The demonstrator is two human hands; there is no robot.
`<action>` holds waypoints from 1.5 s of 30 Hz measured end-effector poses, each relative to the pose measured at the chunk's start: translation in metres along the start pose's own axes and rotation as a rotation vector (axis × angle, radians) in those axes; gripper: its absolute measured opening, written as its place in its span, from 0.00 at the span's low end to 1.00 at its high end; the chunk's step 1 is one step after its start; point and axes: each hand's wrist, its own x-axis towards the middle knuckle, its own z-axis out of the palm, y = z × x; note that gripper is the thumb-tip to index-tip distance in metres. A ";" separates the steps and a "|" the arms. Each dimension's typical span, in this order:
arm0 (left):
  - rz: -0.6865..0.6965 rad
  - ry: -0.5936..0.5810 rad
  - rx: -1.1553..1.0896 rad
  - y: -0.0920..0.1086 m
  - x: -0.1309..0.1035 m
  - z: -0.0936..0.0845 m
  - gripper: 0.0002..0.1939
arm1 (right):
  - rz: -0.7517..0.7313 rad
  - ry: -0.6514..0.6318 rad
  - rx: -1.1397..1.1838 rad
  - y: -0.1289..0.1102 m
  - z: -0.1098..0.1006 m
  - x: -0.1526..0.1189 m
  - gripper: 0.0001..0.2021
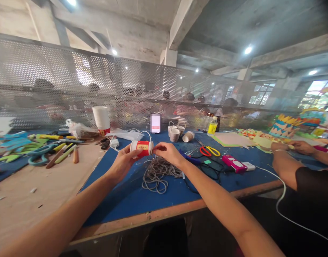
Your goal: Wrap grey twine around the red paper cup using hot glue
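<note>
Here, a red-and-white paper cup lies sideways between two bare hands

In the head camera view, the paper cup (pixel 143 148) is held in front of the person, just above the blue work surface (pixel 113 196), at the near side of the cluttered table. Its long axis runs roughly left to right, nearly level, so that one end points toward each hand. The left hand (pixel 122 162) is the nearer to the cup's body: its thumb lies across the near side, and its fingers wrap partly behind and beneath, open only as wide as the cup they grip. The right hand (pixel 169 153) comes in from the other side, its fingertips at the cup's right end. Its thumb and forefinger are drawn close together; whether they pinch the edge or something thin is too small to tell. A thin white loop (pixel 145 131) arches above the cup, but its attachment is unclear.

Just below and to the right of the cup lies a loose tangle of grey cord (pixel 158 173). Behind stand a stack of paper cups (pixel 100 117) to the left and small cord-wrapped cups (pixel 174 135) to the right.
</note>
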 end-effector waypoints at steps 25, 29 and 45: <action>0.006 0.011 0.011 0.001 -0.002 0.002 0.13 | 0.122 0.007 0.127 -0.009 0.003 -0.006 0.04; 0.015 0.014 0.033 0.003 -0.003 0.004 0.14 | 0.160 0.041 0.199 -0.014 0.003 -0.007 0.02; 0.018 0.021 0.006 0.001 -0.002 0.001 0.14 | 0.313 -0.032 0.403 -0.011 0.001 -0.010 0.14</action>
